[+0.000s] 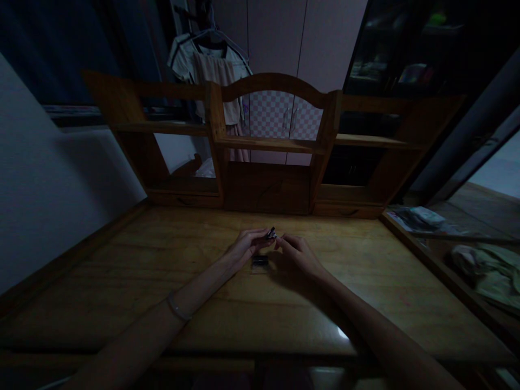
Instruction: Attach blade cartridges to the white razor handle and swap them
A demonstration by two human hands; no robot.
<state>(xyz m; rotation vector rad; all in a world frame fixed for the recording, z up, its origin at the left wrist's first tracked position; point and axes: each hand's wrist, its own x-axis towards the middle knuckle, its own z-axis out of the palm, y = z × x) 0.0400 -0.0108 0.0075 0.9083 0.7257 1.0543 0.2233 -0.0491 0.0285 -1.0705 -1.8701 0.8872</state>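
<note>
Above the middle of the wooden desk, my left hand (pixel 247 244) pinches a small black-and-silver object (pixel 271 233) between thumb and fingers. Its exact kind is too small and dim to make out. From the other side, my right hand (pixel 299 253) has its thumb and fingertips closed at the object's shiny right end; whether they grip that end or a separate tiny part is unclear. Just below both hands, a small clear case with a black part (pixel 260 261) lies flat on the desk. A pale bracelet circles my left wrist.
A wooden shelf unit (pixel 268 143) with small drawers stands along the back of the desk (pixel 170 271). Clothes hang behind it at the left (pixel 219 65). To the right, a lower surface holds a plastic-wrapped item (pixel 426 215) and crumpled cloth (pixel 493 271). The room is dim.
</note>
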